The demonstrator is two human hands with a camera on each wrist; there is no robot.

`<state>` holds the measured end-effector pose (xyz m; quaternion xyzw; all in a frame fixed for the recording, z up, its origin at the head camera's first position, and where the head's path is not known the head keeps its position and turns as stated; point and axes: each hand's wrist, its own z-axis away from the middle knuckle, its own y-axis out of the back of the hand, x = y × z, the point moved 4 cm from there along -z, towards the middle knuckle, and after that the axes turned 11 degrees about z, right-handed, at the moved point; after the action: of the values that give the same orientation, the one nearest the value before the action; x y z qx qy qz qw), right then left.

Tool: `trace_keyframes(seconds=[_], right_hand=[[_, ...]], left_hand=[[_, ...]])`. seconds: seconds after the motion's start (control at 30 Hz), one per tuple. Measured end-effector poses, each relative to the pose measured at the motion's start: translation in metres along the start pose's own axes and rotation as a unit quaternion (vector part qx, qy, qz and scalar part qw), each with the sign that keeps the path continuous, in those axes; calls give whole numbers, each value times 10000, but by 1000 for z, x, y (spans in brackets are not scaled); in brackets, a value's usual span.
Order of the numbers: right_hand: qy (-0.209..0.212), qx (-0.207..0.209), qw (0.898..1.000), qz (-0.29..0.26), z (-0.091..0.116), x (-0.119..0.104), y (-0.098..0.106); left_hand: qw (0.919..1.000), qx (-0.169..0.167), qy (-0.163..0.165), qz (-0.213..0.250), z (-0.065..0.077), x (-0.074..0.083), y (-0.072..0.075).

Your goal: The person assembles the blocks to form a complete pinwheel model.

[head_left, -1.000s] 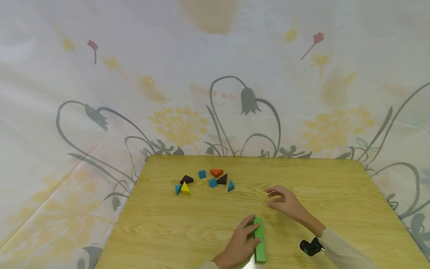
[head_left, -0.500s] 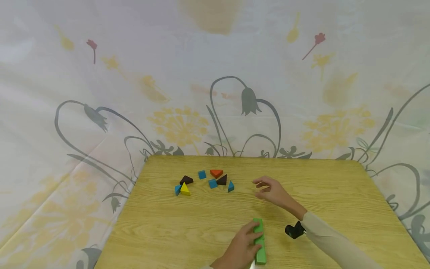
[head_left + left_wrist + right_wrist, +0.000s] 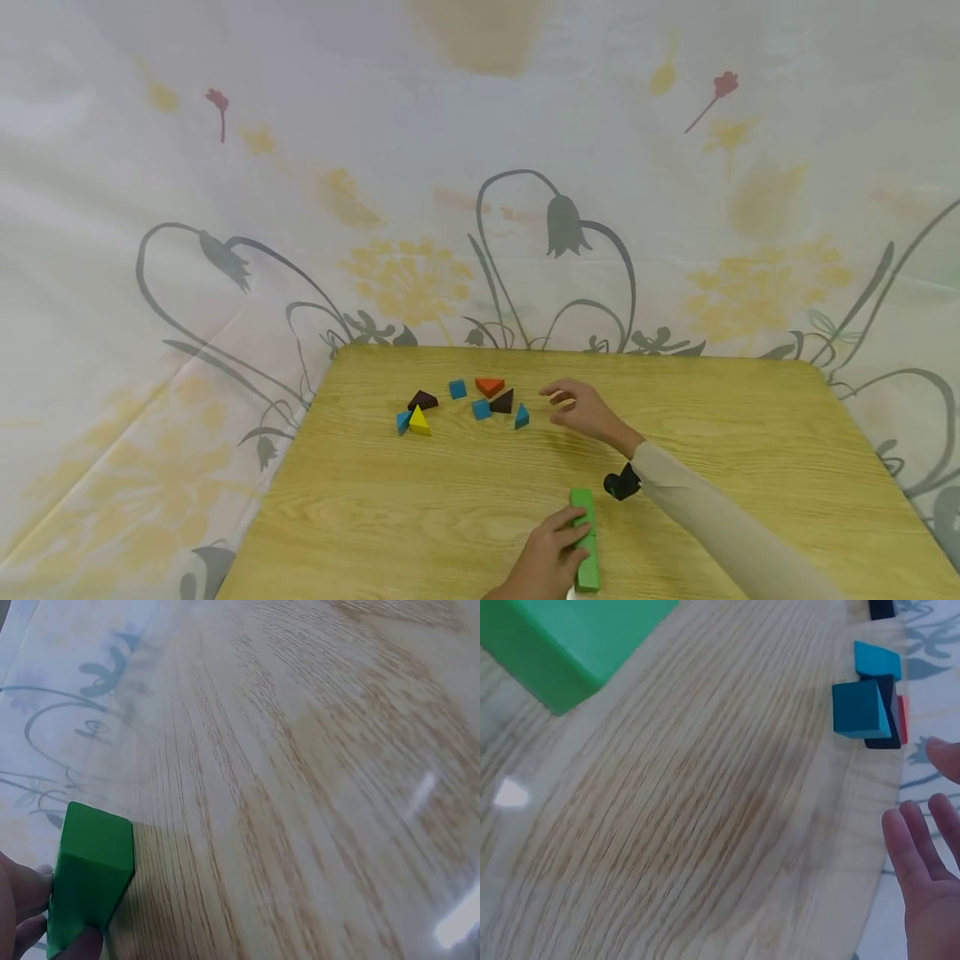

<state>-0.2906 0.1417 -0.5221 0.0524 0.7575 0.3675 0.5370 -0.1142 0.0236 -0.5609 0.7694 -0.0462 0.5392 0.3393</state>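
Note:
Two green blocks point(image 3: 583, 500) lie end to end in a line near the table's front in the head view. My left hand point(image 3: 547, 554) is at their left side and holds them, its fingertips lying over them. The left wrist view shows a thumb and fingers on different sides of a green block point(image 3: 91, 855). My right hand point(image 3: 585, 408) hovers above the table with fingers loosely bent and nothing between them. Nearest to it is a blue triangular block point(image 3: 522, 417). Beside that lie a dark triangular block point(image 3: 502, 402), a blue cube point(image 3: 482, 409) and a red triangular block point(image 3: 490, 386).
Further left are another blue cube point(image 3: 457, 389), a dark block point(image 3: 423, 401), a yellow triangular block point(image 3: 420, 421) and a blue block point(image 3: 403, 422). A black device point(image 3: 622, 482) sits by the right sleeve. A flower-patterned cloth point(image 3: 420, 167) hangs behind the wooden table point(image 3: 360, 517).
My right hand has moved forward and left, closer to the small coloured blocks. My left hand has stayed at the green blocks, with its fingers shifting slightly over them.

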Motion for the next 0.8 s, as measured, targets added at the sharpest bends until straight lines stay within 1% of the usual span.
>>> trace_keyframes(seconds=[0.17,0.3,0.47,0.6,0.7,0.8], right_hand=[[62,-104,9998,-146,-10,7,-9],[71,-196,9995,-234,-14,8,-16],[-34,-356,9991,-235,-15,5,-26],[-101,-356,9989,-288,-17,3,-32],[7,-314,9993,-202,-20,3,-37],[61,-318,9995,2,-22,4,-40]], left_hand=[[9995,89,74,277,0,-1,-1],[9989,127,-42,447,1,-1,-1],[9985,159,-225,470,1,-2,1],[9976,117,-190,660,1,-4,3],[9963,92,-128,849,2,-5,3],[9956,68,-132,928,2,-5,2]])
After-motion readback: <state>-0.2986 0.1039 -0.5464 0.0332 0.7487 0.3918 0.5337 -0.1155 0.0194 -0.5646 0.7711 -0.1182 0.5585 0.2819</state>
